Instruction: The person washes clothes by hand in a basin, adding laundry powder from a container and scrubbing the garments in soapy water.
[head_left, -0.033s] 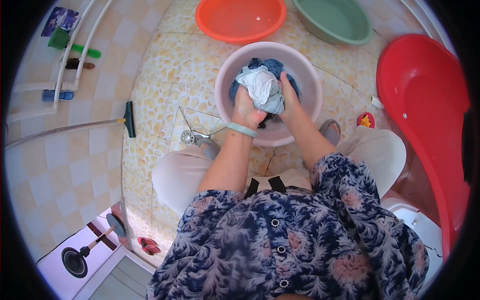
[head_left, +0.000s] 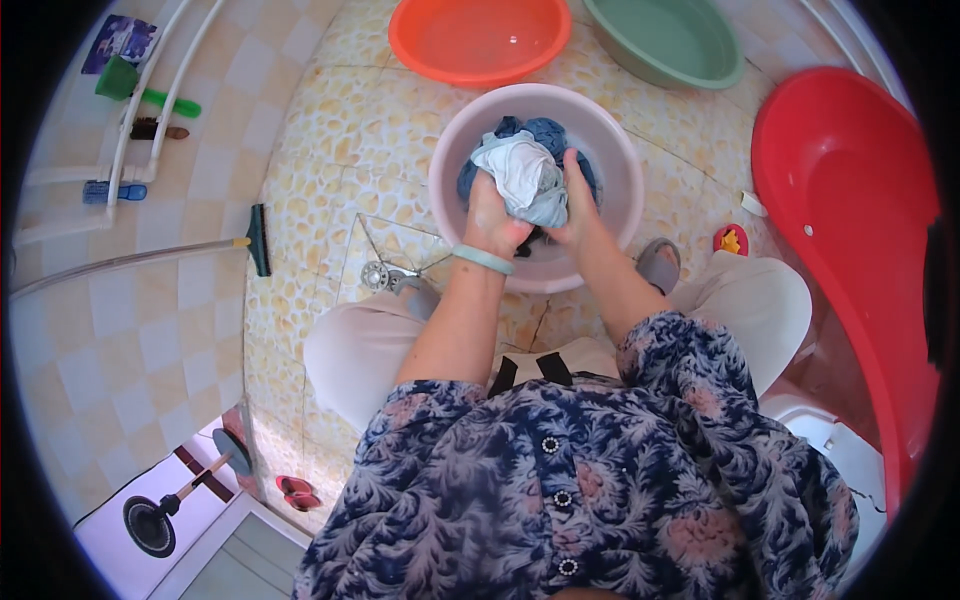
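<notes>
Between my two hands is a bunched white and light grey cloth (head_left: 520,172), held over the pale pink basin (head_left: 628,215). My left hand (head_left: 492,222) cups it from the left and below, its fingers mostly hidden under the cloth. On the other side my right hand (head_left: 580,208) presses against it, thumb pointing up along its edge and the other fingers out of sight. Dark blue clothes (head_left: 545,133) lie in the basin behind and around the bundle. A small piece of black fabric shows below it. A pale green bangle (head_left: 483,260) circles my left wrist.
Beyond the basin stand an orange basin (head_left: 480,78) and a green basin (head_left: 672,78). A large red tub (head_left: 830,190) curves along the right. On the left are a floor drain (head_left: 376,275), a squeegee (head_left: 259,240) and wall rails with brushes. My knees flank the basin.
My right hand has shifted very slightly to the right against the cloth. My left hand and the bundle look almost the same.
</notes>
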